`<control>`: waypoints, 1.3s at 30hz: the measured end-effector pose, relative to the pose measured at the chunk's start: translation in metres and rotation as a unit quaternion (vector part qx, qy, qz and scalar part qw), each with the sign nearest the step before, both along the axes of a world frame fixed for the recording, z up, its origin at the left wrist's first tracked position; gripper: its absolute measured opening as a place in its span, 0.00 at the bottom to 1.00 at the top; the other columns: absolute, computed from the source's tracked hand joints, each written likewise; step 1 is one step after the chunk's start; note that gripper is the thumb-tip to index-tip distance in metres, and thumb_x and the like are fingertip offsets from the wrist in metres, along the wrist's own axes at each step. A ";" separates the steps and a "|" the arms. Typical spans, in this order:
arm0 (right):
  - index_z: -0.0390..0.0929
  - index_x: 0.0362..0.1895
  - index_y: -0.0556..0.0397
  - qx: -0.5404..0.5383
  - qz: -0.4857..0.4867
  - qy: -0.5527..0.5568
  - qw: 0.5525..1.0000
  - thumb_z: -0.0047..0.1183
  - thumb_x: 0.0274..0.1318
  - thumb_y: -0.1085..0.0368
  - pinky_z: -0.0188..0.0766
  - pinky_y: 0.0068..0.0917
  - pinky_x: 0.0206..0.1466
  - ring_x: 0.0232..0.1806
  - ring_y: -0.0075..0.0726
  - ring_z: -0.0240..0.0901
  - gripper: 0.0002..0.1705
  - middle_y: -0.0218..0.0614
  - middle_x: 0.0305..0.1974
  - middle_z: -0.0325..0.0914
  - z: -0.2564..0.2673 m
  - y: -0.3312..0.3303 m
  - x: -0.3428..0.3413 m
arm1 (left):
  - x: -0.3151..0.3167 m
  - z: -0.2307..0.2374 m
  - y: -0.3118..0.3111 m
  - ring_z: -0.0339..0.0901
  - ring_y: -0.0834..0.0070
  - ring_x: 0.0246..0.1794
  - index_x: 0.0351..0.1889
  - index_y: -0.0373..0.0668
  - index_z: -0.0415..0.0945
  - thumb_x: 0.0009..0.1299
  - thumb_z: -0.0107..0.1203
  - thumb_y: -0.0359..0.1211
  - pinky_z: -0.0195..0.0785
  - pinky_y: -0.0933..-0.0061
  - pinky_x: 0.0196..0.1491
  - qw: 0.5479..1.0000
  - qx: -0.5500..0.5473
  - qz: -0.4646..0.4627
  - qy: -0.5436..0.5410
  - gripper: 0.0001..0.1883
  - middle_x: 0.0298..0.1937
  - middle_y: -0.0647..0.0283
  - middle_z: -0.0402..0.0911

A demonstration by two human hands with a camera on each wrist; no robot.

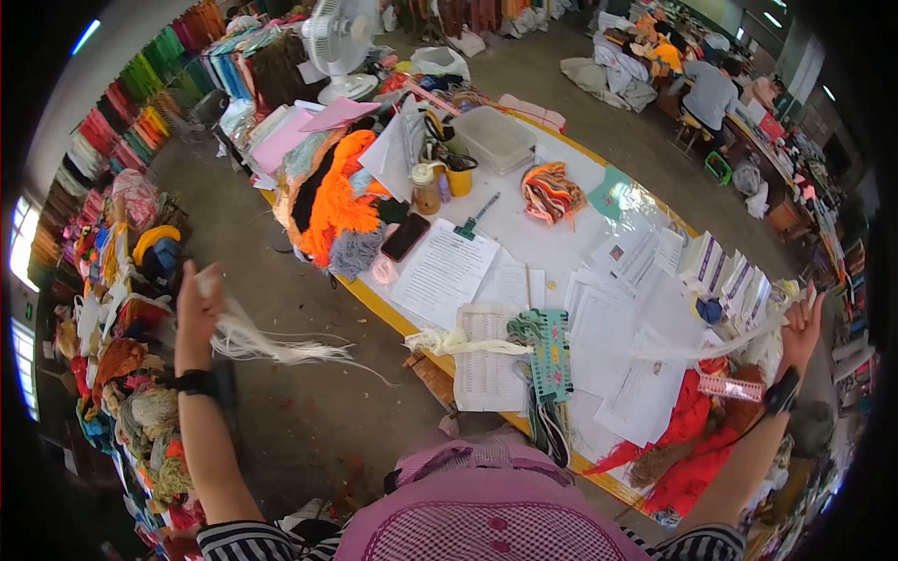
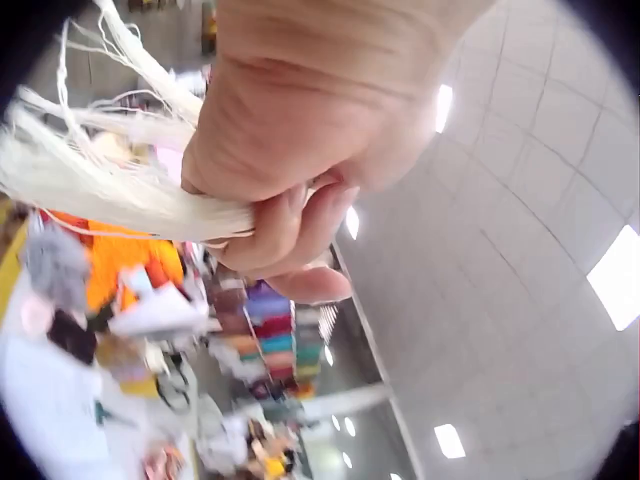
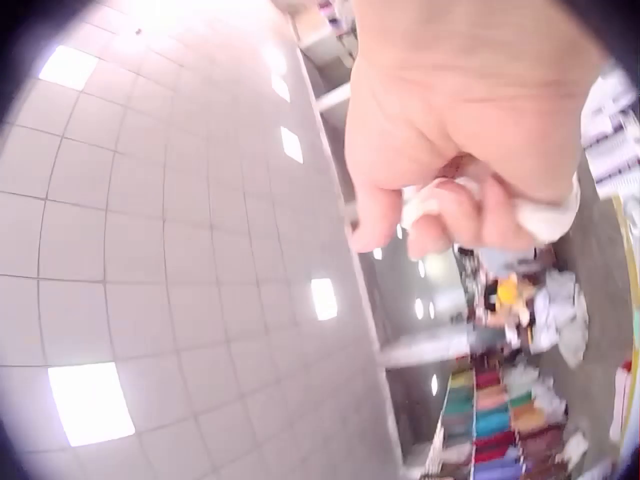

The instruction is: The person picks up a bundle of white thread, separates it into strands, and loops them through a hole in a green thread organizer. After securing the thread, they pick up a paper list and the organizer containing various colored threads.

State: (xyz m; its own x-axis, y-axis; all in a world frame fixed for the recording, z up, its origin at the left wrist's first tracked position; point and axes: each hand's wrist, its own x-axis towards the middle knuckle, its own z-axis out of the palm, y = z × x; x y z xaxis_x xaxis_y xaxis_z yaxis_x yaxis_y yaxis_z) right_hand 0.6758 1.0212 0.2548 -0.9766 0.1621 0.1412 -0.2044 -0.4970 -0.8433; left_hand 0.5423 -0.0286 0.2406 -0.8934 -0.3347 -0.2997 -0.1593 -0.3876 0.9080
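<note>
Far apart and raised, my two hands each grip white yarn. My left hand (image 1: pixel 198 304) curls round one end of a loose white bundle (image 1: pixel 271 344), whose strands trail to the right over the floor side. In the left wrist view the fingers of the left hand (image 2: pixel 300 170) wrap the white strands (image 2: pixel 110 190). At the right, my right hand (image 1: pixel 801 327) holds a white length (image 1: pixel 702 350) stretching leftward above the papers. The right wrist view shows the right hand (image 3: pixel 460 150) with white yarn (image 3: pixel 545 218) in its curled fingers.
On the table (image 1: pixel 379 313) lie a green perforated card (image 1: pixel 552 355) with threads, a cream yarn hank (image 1: pixel 449 342), a clipboard sheet (image 1: pixel 444 266), a phone (image 1: pixel 405 237), an orange yarn pile (image 1: pixel 348 201) and red yarn (image 1: pixel 678 439). A fan (image 1: pixel 339 47) stands behind.
</note>
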 end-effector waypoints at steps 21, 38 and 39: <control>0.81 0.42 0.52 0.428 0.198 0.161 0.867 0.59 0.53 0.64 0.71 0.28 0.40 0.36 0.27 0.76 0.12 0.33 0.35 0.81 0.044 -0.566 -0.128 | 0.034 0.071 0.283 0.76 0.74 0.17 0.55 0.37 0.74 0.72 0.26 0.67 0.71 0.79 0.23 0.865 -0.055 -0.496 -0.061 0.43 0.23 0.56 0.80; 0.56 0.72 0.50 -0.063 0.591 -0.028 0.803 0.39 0.69 0.41 0.54 0.18 0.24 0.18 0.17 0.52 0.37 0.30 0.35 0.78 -0.036 -0.614 -0.123 | 0.045 0.074 0.264 0.79 0.55 0.49 0.50 0.41 0.80 0.58 0.66 0.32 0.72 0.65 0.51 0.731 -0.559 -0.122 0.373 0.20 0.54 0.54 0.80; 0.55 0.72 0.49 0.009 0.489 -0.028 0.872 0.42 0.68 0.48 0.55 0.18 0.25 0.19 0.17 0.54 0.34 0.28 0.34 0.77 -0.028 -0.619 -0.117 | 0.041 0.061 0.258 0.80 0.55 0.44 0.48 0.42 0.81 0.57 0.66 0.32 0.72 0.65 0.46 0.718 -0.613 -0.137 0.300 0.19 0.48 0.54 0.82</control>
State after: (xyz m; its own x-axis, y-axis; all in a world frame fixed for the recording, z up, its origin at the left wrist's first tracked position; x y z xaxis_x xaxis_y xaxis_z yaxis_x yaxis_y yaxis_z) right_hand 0.5589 0.4020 0.2264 -0.6513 -0.7544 0.0825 0.3521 -0.3967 -0.8477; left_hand 0.5837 0.2297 0.3018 -0.8209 0.1939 0.5371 0.4854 0.7323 0.4776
